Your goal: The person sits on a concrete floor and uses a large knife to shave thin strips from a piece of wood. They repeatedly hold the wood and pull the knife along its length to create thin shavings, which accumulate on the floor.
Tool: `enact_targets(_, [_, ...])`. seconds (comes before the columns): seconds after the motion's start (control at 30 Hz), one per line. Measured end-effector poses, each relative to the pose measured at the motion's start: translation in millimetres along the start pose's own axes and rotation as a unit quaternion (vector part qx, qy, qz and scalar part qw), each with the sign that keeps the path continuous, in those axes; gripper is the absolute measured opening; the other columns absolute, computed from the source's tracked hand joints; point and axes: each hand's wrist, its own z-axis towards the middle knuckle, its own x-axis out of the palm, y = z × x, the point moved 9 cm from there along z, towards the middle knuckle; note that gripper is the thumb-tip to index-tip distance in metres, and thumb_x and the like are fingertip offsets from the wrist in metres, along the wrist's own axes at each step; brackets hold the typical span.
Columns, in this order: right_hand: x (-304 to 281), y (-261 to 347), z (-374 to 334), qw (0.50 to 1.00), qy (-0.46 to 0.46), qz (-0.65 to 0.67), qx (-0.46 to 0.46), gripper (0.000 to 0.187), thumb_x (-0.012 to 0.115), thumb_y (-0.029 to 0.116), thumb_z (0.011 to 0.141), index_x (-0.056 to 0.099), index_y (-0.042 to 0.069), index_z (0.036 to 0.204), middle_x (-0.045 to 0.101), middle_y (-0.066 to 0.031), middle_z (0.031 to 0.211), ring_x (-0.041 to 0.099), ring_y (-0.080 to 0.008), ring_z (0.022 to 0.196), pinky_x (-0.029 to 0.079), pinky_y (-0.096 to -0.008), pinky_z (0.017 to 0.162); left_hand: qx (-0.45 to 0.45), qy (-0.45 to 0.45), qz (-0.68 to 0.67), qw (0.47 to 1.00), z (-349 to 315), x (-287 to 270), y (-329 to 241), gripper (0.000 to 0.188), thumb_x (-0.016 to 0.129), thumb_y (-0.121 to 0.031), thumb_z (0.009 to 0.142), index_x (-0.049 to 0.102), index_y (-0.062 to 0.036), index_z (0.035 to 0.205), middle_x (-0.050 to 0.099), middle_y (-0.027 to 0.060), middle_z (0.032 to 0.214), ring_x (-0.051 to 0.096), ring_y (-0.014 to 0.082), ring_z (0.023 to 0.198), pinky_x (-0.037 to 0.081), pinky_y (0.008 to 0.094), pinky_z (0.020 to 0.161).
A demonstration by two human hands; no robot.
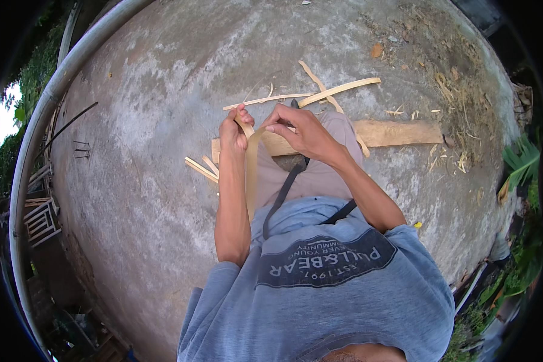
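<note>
Over my lap, my left hand is closed on a thin, pale strip of bamboo or wood. My right hand pinches the same strip between thumb and fingers, just to the right. From between the hands the strip bends over and hangs down beside my left forearm. A small dark thing shows behind my right hand; I cannot make out what it is. Beneath the hands a long wooden plank lies crosswise, partly hidden by my legs.
Several cut strips lie on the concrete floor beyond my hands, and more split pieces lie left of my knee. Shavings litter the right side. A dark strap crosses my lap. A curved pole runs along the left.
</note>
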Motion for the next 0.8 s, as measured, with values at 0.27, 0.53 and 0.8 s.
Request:
enact_targets(0.27, [23,34,-36,0.997,0.036,0.034,-0.059,0.012,0.068,0.006,0.094,0.066,-0.001,0.103,0.072,-0.0110,0.105,0.069,-0.0223,0.104,0.054,-0.0348,0.090,0.006,0.005,-0.114,0.994,20,-36,-28,0.033,0.031,-0.020,0.111,0.054,0.0041,0.112,0.048,0.0051,0.076,0.038,0.0109,0.055,0.037,0.0233,0.046])
enact_targets(0.53, [54,-54,1,0.960,-0.012,0.269,0.077,0.021,0.061,0.016,0.103,0.068,-0.001,0.113,0.070,-0.0090,0.112,0.065,-0.0158,0.106,0.052,-0.0318,0.094,0.076,0.019,-0.037,0.996,12,-4,-26,0.031,0.034,-0.018,0.110,0.053,0.0038,0.121,0.046,0.0029,0.075,0.036,0.0096,0.055,0.034,0.0229,0.045])
enact_targets(0.8, [51,-1,-32,0.995,-0.011,0.086,0.040,0.021,0.062,0.017,0.102,0.072,-0.002,0.105,0.073,-0.0085,0.097,0.066,-0.0139,0.095,0.051,-0.0281,0.084,0.094,-0.059,-0.165,0.980,54,-97,-70,0.032,0.032,-0.013,0.107,0.050,0.0054,0.125,0.041,0.0001,0.071,0.035,0.0090,0.052,0.034,0.0215,0.044])
